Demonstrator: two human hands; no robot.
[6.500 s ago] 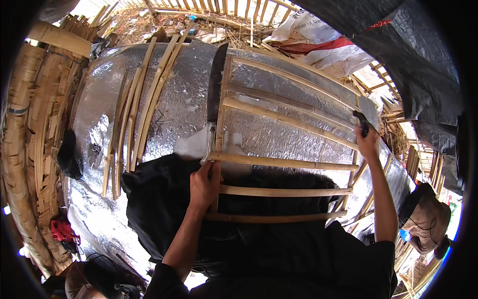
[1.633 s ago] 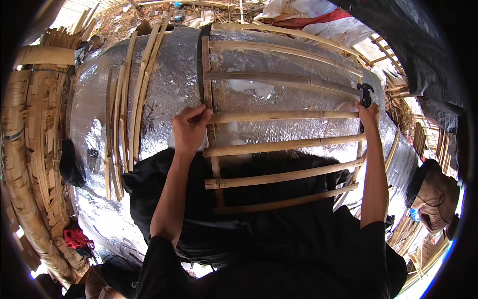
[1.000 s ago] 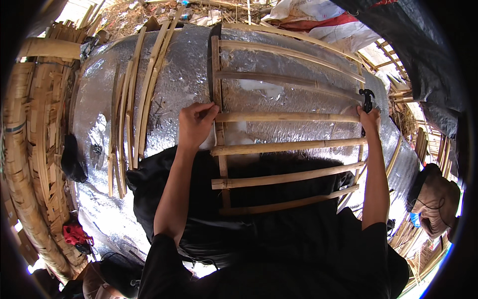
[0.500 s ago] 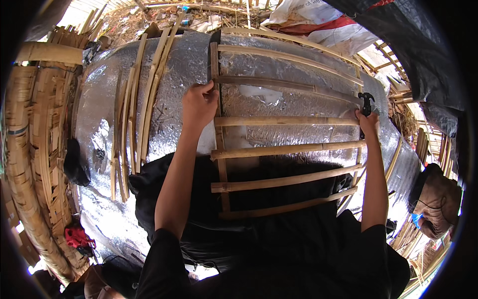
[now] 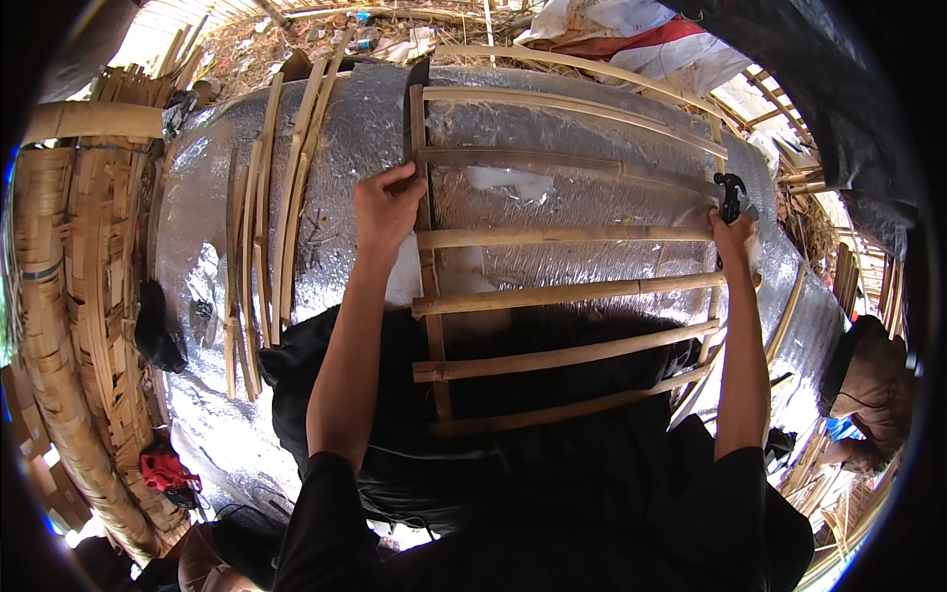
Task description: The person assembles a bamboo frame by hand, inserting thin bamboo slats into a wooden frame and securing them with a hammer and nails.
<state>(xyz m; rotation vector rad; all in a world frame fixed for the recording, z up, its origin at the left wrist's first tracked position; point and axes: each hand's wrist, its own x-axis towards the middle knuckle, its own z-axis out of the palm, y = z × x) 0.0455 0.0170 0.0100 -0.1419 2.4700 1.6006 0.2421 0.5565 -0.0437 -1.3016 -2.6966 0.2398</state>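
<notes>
Left hand (image 5: 387, 205) higher on bamboo frame (image 5: 562, 293), right hand (image 5: 732, 237) unmoved

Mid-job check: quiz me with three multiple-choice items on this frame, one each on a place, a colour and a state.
1. Where is the left hand?
A. on the bamboo frame's left upright
B. on the woven bamboo mat
C. on the red rag

2. What colour is the tool above the right hand?
A. yellow
B. black
C. white

3. How is the silver sheet lying?
A. rolled up
B. folded small
C. spread under the frame

A: fingers wrap the upright.
B: the tool is dark throughout.
C: foil shows between the slats.
</notes>
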